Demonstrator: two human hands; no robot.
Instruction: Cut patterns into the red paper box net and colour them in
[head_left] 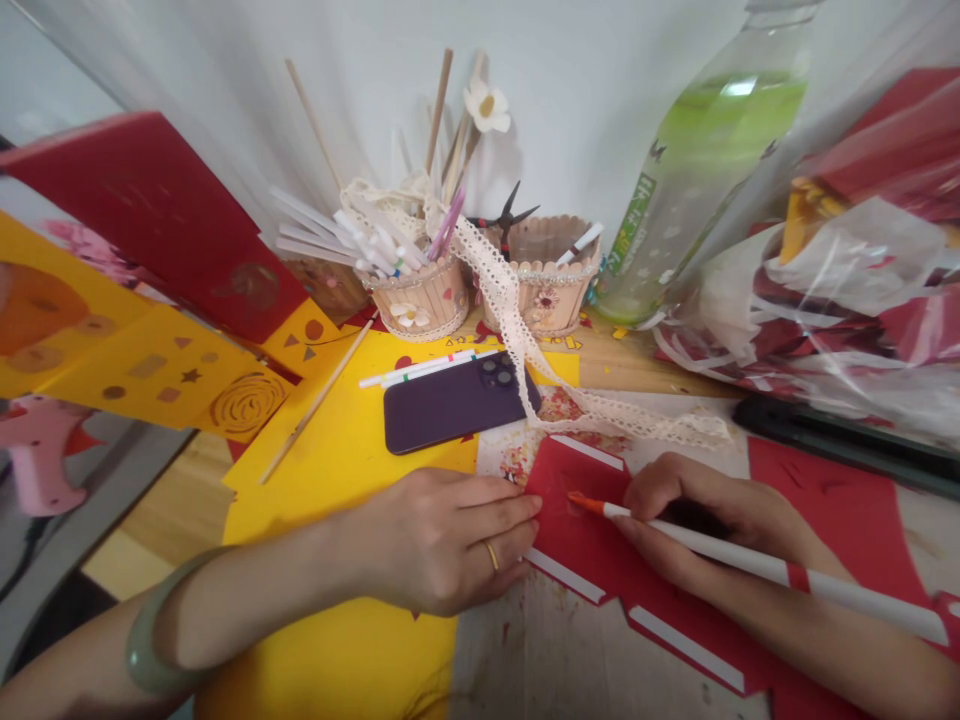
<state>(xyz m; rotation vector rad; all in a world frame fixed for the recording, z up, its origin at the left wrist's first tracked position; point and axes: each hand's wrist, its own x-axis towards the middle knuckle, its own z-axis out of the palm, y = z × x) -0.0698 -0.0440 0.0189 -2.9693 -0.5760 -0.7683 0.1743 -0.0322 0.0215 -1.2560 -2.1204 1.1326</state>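
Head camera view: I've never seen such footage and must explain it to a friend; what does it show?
No machine here: one person works bare-handed, seen by a camera worn on that person's head, looking forward and down. The left hand touches the edge of a red card with white strips; the right hand holds a white pen, its orange tip at the card. On the table are a yellow sheet, a dark phone, a lace ribbon trailing from a decorated cup, and a green-tinted bottle.
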